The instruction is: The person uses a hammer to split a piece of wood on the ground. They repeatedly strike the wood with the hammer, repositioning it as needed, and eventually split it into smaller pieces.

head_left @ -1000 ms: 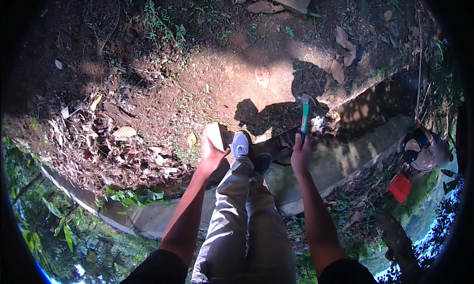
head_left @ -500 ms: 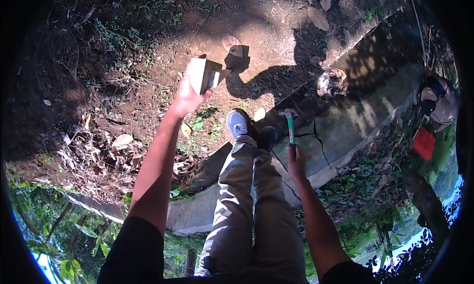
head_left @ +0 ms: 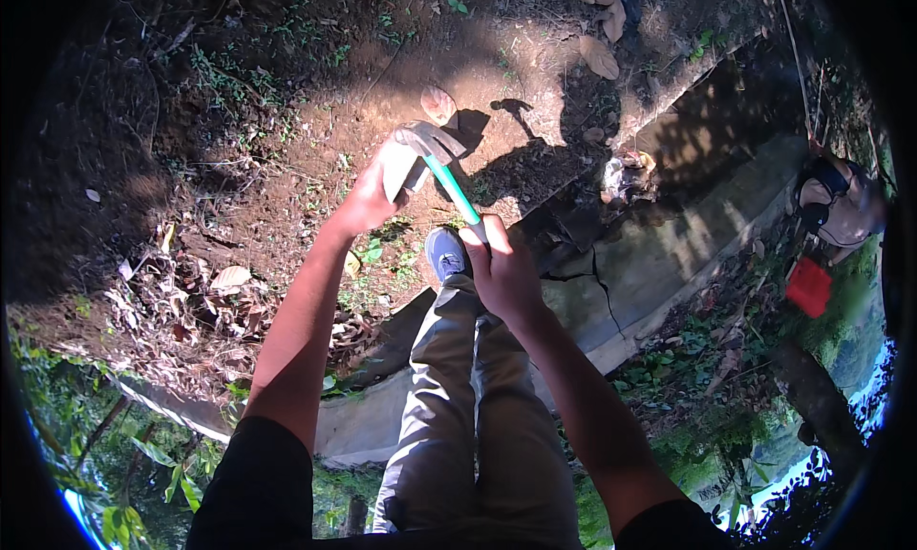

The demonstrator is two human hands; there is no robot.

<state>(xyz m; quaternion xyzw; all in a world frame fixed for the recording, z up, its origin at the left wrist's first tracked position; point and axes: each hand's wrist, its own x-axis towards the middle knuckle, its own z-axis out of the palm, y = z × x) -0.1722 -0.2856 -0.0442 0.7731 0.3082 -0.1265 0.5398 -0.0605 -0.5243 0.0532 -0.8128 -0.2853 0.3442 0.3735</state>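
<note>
A pale, straight-edged block (head_left: 397, 171), which looks like wood, is gripped in my left hand (head_left: 358, 204), out in front of me above the ground. My right hand (head_left: 506, 275) is closed round the dark grip of a claw hammer (head_left: 451, 189) with a green shaft. The hammer's metal head is over the top of the block and covers part of it. Whether head and block touch, I cannot tell. A smaller piece sticking out of the block's side is mostly hidden now.
My shoe (head_left: 446, 254) is below the hands, by a cracked concrete ledge (head_left: 659, 254). Dry leaves (head_left: 229, 280) lie on the brown soil to the left. At the far right are a tan bag-like thing (head_left: 841, 206) with dark straps and a red object (head_left: 809, 286).
My right hand has swung the hammer up and left from beside my leg to the block. The left hand still holds the block in nearly the same place.
</note>
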